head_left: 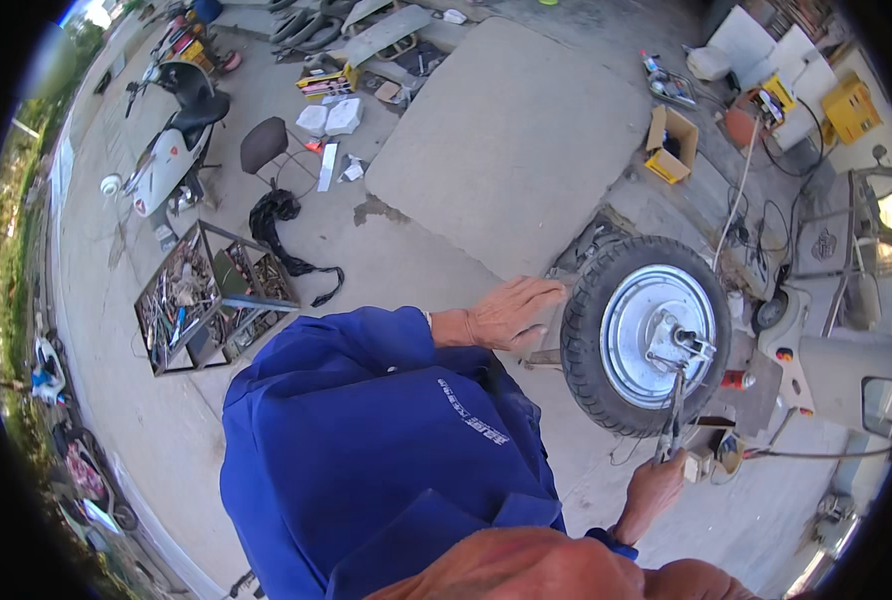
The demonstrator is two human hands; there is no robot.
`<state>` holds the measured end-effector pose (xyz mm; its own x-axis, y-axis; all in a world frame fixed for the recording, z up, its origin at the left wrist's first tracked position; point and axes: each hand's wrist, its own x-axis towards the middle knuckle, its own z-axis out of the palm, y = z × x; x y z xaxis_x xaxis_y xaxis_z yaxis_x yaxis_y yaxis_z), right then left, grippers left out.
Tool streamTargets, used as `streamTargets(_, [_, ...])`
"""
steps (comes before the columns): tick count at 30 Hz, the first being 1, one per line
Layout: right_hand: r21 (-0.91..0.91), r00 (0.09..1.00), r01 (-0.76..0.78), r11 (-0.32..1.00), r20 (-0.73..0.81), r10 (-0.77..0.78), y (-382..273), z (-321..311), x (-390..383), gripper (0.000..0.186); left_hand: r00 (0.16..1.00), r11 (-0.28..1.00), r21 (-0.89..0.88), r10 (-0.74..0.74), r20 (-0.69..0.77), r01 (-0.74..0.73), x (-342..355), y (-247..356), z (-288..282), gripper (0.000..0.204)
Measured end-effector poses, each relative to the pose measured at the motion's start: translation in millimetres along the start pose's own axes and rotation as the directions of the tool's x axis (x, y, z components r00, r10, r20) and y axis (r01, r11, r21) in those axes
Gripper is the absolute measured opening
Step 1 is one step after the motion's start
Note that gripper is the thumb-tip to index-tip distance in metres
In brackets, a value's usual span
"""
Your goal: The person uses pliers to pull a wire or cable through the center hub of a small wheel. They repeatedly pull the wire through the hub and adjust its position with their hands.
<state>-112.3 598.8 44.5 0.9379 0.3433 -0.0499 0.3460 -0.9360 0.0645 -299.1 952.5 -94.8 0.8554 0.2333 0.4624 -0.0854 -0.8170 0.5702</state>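
Observation:
A scooter wheel stands at the right, with a black treaded tyre (588, 350) around a silver metal hub (634, 335). An axle with nuts and a bracket (688, 345) sticks out of the hub's middle. My right hand (656, 488), below the wheel, is closed around the handles of a pair of pliers (677, 410). The far end of the pliers reaches the axle bracket; how the jaws sit there is too small to tell. My left hand (514, 312) is open beside the tyre's left side, fingers stretched toward the tread. Whether the fingertips touch the rubber is unclear.
To the left stands a metal tool tray (181, 300) full of loose tools. Beyond it are a stool (264, 145), a black cloth (271, 215) and a white scooter (166, 165). A cardboard box (670, 145) lies past the wheel; a white vehicle body (851, 370) stands at right.

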Motion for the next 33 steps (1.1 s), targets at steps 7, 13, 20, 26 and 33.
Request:
streamTargets(7, [-0.048, 0.999, -0.043, 0.998, -0.032, 0.042, 22, 28, 13, 0.039, -0.09, -0.125, 0.093, -0.945, -0.314, 0.988, -278, -82, -89, 0.107])
streamTargets(13, [-0.249, 0.962, 0.245, 0.937, -0.056, -0.266, 44, 26, 27, 0.043, -0.444, -0.407, -0.186, -0.752, -0.487, 0.894, -506, -9, -104, 0.103])
streamTargets(20, [-0.191, 0.971, 0.213, 0.958, -0.067, -0.229, 40, 19, 23, 0.038, -0.574, -0.606, -0.112, -0.656, -0.491, 0.788, -508, 23, -171, 0.087])
streamTargets(26, [0.01, 0.991, 0.136, 0.991, -0.009, -0.136, 25, 10, 16, 0.036, -0.439, -0.333, 0.793, -0.894, -0.092, 0.511, -657, -12, -175, 0.063])
streamTargets(33, [0.094, 0.999, 0.041, 0.995, -0.009, -0.04, 15, 4, 3, 0.033, -0.71, -0.46, 0.759, -0.704, 0.005, 0.46, -656, 7, -133, 0.05])
